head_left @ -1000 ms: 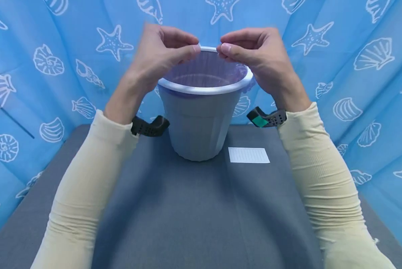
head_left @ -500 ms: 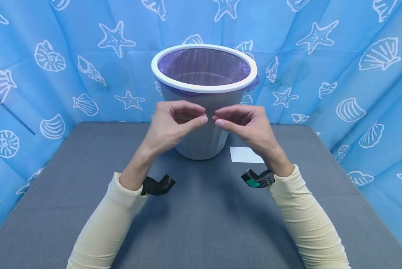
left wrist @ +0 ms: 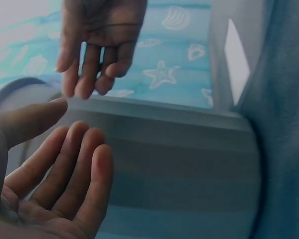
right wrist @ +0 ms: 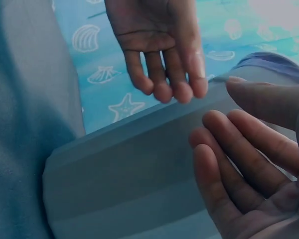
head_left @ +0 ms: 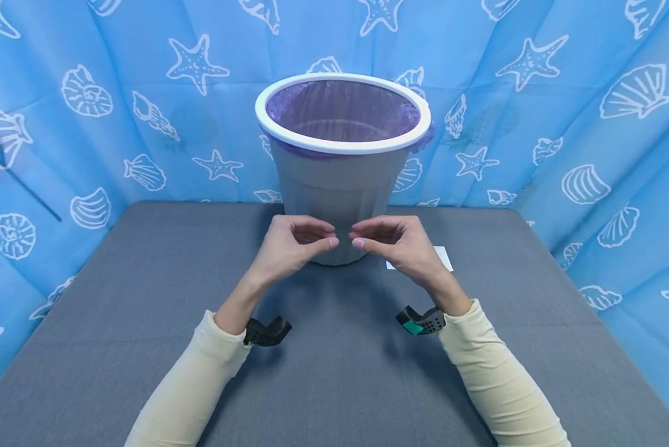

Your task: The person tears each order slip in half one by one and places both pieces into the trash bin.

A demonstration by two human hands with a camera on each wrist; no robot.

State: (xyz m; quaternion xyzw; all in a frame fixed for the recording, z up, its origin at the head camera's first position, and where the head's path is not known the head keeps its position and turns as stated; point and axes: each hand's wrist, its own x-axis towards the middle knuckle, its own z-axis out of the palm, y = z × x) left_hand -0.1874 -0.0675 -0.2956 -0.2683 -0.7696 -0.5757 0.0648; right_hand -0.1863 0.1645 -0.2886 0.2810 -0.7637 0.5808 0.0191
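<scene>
A grey trash can [head_left: 334, 180] with a white rim [head_left: 342, 147] stands upright at the back of the table, and a purple bag [head_left: 340, 105] lines its inside. In front of its lower wall, my left hand [head_left: 289, 248] is held with fingers loosely bent and nothing between them. Facing it across a small gap is my right hand [head_left: 404, 248], also empty with relaxed fingers. Both wrist views show the two palms apart from each other, with the can's ribbed wall [left wrist: 179, 164] beyond them.
A white lined card [head_left: 443, 257] lies on the grey table [head_left: 334, 385], partly hidden behind my right hand. Behind the table hangs a blue curtain [head_left: 161, 155] with shells and starfish. Some purple bag edge hangs outside the rim at right.
Both hands have come down from the can's rim to in front of its lower wall, drawing back toward me. The fingers stay empty. The can and card have not moved.
</scene>
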